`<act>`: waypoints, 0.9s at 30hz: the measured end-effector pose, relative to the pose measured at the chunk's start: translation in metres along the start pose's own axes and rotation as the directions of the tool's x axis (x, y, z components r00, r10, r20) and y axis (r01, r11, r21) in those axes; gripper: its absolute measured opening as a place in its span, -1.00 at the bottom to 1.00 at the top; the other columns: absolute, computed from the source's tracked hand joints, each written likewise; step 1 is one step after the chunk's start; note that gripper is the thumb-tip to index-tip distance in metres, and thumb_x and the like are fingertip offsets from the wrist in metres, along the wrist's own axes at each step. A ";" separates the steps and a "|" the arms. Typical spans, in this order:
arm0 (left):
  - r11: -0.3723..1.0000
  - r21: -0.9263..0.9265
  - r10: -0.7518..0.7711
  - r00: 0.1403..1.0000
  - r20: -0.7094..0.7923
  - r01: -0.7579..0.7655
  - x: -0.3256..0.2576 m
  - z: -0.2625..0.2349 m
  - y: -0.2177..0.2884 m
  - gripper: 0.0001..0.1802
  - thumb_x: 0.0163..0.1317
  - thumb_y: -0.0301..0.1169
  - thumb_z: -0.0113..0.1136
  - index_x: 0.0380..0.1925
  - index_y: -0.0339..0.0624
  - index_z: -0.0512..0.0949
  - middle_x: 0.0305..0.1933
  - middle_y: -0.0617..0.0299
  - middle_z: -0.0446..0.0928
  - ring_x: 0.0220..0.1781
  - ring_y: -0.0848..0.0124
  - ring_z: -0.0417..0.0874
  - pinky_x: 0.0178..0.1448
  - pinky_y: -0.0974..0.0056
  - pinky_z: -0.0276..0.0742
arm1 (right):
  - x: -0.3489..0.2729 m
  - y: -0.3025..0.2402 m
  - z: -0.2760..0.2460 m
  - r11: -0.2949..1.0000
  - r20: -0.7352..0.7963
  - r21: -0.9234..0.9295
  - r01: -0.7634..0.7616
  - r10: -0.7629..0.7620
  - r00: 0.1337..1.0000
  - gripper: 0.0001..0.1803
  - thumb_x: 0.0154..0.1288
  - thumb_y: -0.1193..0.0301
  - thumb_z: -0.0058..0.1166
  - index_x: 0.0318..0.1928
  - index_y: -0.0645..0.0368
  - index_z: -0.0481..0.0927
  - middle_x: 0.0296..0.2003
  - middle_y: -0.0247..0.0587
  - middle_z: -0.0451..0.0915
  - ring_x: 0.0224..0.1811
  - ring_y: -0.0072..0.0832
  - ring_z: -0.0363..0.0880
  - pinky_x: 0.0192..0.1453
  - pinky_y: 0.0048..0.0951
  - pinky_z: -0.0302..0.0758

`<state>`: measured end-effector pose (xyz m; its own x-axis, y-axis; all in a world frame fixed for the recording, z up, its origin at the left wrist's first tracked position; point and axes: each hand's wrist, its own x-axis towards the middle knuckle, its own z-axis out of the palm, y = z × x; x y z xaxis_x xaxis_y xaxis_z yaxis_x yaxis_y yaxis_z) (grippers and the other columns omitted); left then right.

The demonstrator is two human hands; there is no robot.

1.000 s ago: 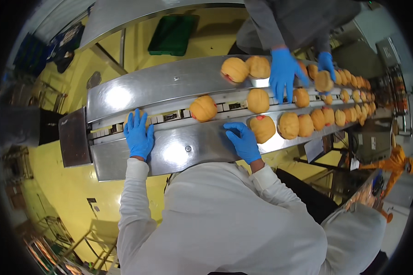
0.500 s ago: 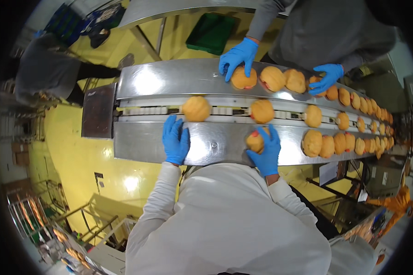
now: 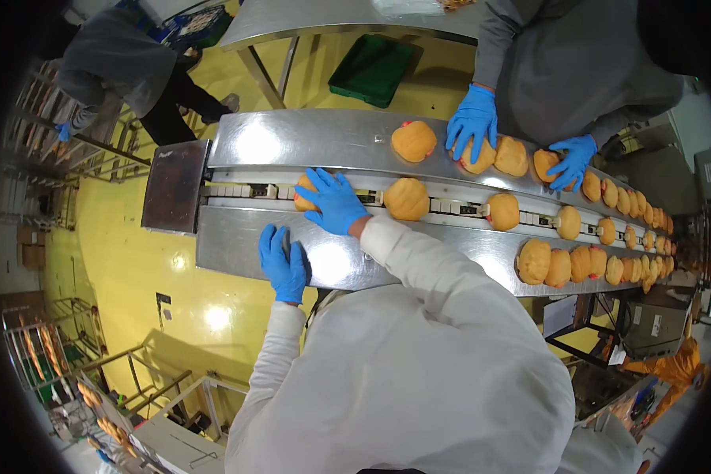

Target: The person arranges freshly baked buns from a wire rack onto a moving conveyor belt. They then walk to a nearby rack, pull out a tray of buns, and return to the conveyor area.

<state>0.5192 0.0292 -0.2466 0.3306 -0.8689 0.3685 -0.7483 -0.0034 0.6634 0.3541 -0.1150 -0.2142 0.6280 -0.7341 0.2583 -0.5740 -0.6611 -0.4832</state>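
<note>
My right hand [image 3: 333,202], in a blue glove, reaches across to the left part of the conveyor. Its fingers curl over a round golden bun [image 3: 304,192] on the belt, covering much of it. On the near steel ledge [image 3: 347,259], my left hand [image 3: 282,265], also gloved in blue, stays with its fingers apart and nothing in them. Another bun [image 3: 407,198] rides on the belt just right of my right hand, and a further one [image 3: 503,211] follows. Some buns show red filling at their edges.
Across the belt a co-worker's gloved hand [image 3: 472,122] grips a bun [image 3: 479,156]; their other hand [image 3: 573,161] is among the far-ledge row. More buns [image 3: 534,262] line the near ledge at right. A green crate [image 3: 371,69] lies beyond; another person [image 3: 122,63] is at far left.
My right hand has swung left from the near ledge onto the belt; the bun it touched there is gone from that spot. Belt buns have shifted left. The co-worker's hand moved to another bun.
</note>
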 end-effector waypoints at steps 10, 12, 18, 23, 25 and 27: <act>0.965 0.256 0.046 0.998 0.049 -0.057 -0.001 -0.004 0.006 -0.58 0.26 -0.30 0.28 0.11 -0.16 0.61 0.35 -0.14 0.49 0.43 -0.12 0.44 0.56 -0.23 0.16 | -0.145 0.023 -0.026 0.867 -0.188 0.423 -0.264 0.369 0.910 -0.58 0.21 0.38 0.35 0.11 0.01 0.66 0.30 -0.02 0.51 0.36 -0.01 0.42 0.47 -0.01 0.32; 0.960 0.275 0.036 0.998 0.043 -0.046 0.001 -0.003 0.009 -0.58 0.27 -0.27 0.27 0.11 -0.14 0.61 0.36 -0.11 0.49 0.45 -0.11 0.42 0.57 -0.23 0.14 | -0.132 0.035 -0.041 0.886 -0.310 0.356 -0.298 0.413 0.857 -0.56 0.19 0.38 0.37 0.11 0.01 0.66 0.32 -0.02 0.49 0.38 0.00 0.39 0.48 -0.01 0.30; 0.961 0.275 0.020 0.997 0.074 -0.040 -0.001 -0.009 0.015 -0.54 0.26 -0.23 0.26 0.14 -0.13 0.60 0.38 -0.08 0.47 0.48 -0.09 0.38 0.58 -0.23 0.13 | -0.026 0.125 -0.087 0.821 -0.491 -0.088 -0.564 0.457 0.742 -0.26 0.05 0.22 0.50 0.29 -0.01 0.56 0.42 0.10 0.32 0.46 0.04 0.29 0.49 -0.02 0.28; 0.978 0.211 -0.009 0.999 0.040 0.000 -0.006 -0.008 0.012 -0.54 0.28 -0.25 0.25 0.17 -0.14 0.59 0.39 -0.08 0.46 0.48 -0.08 0.39 0.58 -0.22 0.15 | 0.014 0.113 -0.061 0.832 -0.318 -0.039 -0.553 0.515 0.796 -0.15 0.02 0.19 0.53 0.37 -0.04 0.51 0.39 0.13 0.35 0.45 0.04 0.31 0.49 -0.05 0.31; 0.973 0.229 -0.002 1.000 0.016 -0.002 -0.007 -0.006 0.009 -0.55 0.26 -0.29 0.26 0.15 -0.14 0.59 0.37 -0.07 0.47 0.47 -0.07 0.40 0.55 -0.22 0.19 | 0.029 0.084 -0.044 0.946 -0.427 0.199 -0.257 0.320 0.846 -0.16 0.06 0.18 0.51 0.39 -0.05 0.49 0.40 0.13 0.36 0.45 0.04 0.32 0.50 -0.04 0.30; 0.972 0.235 -0.020 1.000 0.013 0.016 -0.006 -0.005 0.007 -0.56 0.22 -0.31 0.29 0.11 -0.13 0.59 0.34 -0.05 0.49 0.44 -0.08 0.43 0.52 -0.23 0.22 | 0.035 0.048 -0.013 0.954 -0.464 0.294 -0.058 0.195 0.864 -0.19 0.12 0.19 0.47 0.41 -0.04 0.48 0.42 0.12 0.36 0.48 0.05 0.30 0.52 0.00 0.26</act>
<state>0.5147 0.0366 -0.2413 0.3379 -0.8749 0.3469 -0.8569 -0.1336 0.4978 0.3414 -0.1744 -0.2171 0.1871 -0.8352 0.5170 -0.4297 -0.5429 -0.7215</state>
